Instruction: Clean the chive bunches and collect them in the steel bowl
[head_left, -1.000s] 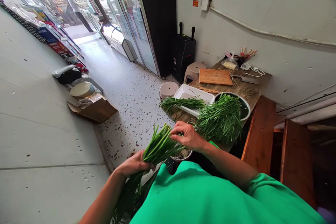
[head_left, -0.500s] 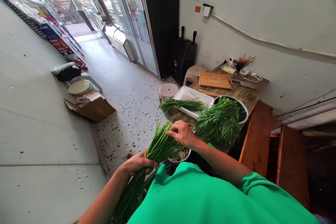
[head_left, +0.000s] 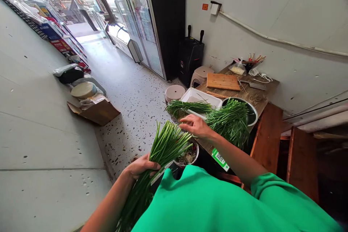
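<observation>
against the right wall, a wooden bench [head_left: 262, 102] carries a large heap of green stalks [head_left: 228, 119] beside a metal bowl [head_left: 255, 116] and a smaller bunch [head_left: 193, 107] across a white tray [head_left: 190, 96]. near centre, the left hand [head_left: 144, 166] grips a bundle [head_left: 165, 145], pale ends outward; the right hand [head_left: 197, 127] curls just beside those ends, whether pinching anything cannot be told. handling looks partway: scraps [head_left: 189, 156] lie in a bucket [head_left: 198, 153], the bundle not yet set down.

Gathered in one bunch of chives [head_left: 164, 148], gripped midway; slants from near left to far right, with pale ends fanned, dark leaves trailing.
</observation>
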`<state>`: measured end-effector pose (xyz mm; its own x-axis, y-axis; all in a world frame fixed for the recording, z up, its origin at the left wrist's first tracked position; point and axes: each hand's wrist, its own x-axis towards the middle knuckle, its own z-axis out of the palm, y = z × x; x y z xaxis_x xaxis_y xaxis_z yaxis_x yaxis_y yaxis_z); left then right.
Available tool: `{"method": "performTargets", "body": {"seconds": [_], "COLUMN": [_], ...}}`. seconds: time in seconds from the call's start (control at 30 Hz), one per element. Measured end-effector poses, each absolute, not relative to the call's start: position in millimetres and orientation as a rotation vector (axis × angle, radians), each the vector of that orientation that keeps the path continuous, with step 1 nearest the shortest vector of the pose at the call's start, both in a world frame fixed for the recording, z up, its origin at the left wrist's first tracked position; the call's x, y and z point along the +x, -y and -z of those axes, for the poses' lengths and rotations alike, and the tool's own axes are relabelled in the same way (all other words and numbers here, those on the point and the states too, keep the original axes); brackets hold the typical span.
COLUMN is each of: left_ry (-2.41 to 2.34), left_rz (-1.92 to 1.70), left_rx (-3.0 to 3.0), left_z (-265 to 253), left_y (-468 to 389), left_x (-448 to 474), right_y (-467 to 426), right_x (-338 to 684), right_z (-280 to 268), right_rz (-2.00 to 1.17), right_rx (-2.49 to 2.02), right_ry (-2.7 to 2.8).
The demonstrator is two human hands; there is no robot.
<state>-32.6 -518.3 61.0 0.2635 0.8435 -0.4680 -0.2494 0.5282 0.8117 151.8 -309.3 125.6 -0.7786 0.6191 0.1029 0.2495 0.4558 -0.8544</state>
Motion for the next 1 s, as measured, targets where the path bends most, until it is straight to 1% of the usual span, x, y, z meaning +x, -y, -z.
{"method": "performTargets", "body": {"seconds": [0.13,0.23,0.4,0.63,0.73,0.87,0.93,1.0], "left_ry": [-0.989,-0.948,-0.852,-0.77,-0.787,-0.851,-0.868,-0.868], "left_rz": [-0.797,-0.816,-0.875,-0.917,-0.91,-0.895,-0.882,-0.865], "left_rx": [0.698,0.667,0.669,0.67,0.646,0.655,0.674,0.684], "left_z": [-60,-57,-50,-54,-53,-49,-48,-47], "left_y": [516,517,520,519,518,519,520,521], "left_x": [-33,-32,-33,-33,-33,-35,-36,-37], "right_y": [318,320,318,320,317,315,317,317], "right_x": [137,137,145,143,143,145,146,147], "right_z": [-118,-116,-118,-123,-125,-128,-130,-130], "right_rz": [-1.7,-1.93,-2.041,-2.212,-2.195,-2.035,-1.857,-1.523], "right_rx": [-0.736,-0.705,-0.628,-0.791,-0.755,-0.739,-0.773,-0.828], "right_ry": [2.211,2.001,1.858,1.793,1.99,2.218,2.295,2.406]}}
